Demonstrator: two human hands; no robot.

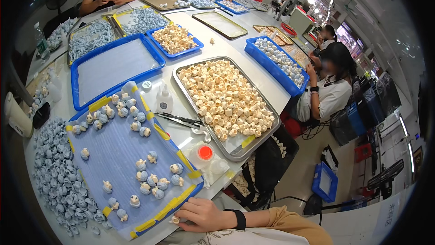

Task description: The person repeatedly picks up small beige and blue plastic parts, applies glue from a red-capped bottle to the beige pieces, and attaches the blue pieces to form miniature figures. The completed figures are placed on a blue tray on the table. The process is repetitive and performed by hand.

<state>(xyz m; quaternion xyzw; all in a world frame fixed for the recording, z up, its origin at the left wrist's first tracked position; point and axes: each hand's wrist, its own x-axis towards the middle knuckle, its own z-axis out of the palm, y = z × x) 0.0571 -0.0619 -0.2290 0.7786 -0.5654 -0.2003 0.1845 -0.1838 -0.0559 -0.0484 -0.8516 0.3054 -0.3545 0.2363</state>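
Observation:
My right hand (199, 214), with a black band at its wrist, is at the bottom of the view by the near corner of a blue tray (108, 163). Its fingers are closed on a small cream piece (175, 220), a hollow part like those piled in the metal tray (240, 153). My left hand is out of sight. Yellow tape edges the blue tray's bluish lining, and several small doll heads (135, 201) with cream faces and pale blue caps lie scattered on it.
Loose pale blue shell pieces (59, 177) heap at the left. Tweezers (179, 120), a white squeeze bottle (164, 100) and a red-topped jar (205, 153) stand between the trays. A blue bin (276, 64) of doll heads is at right; co-workers sit around the table.

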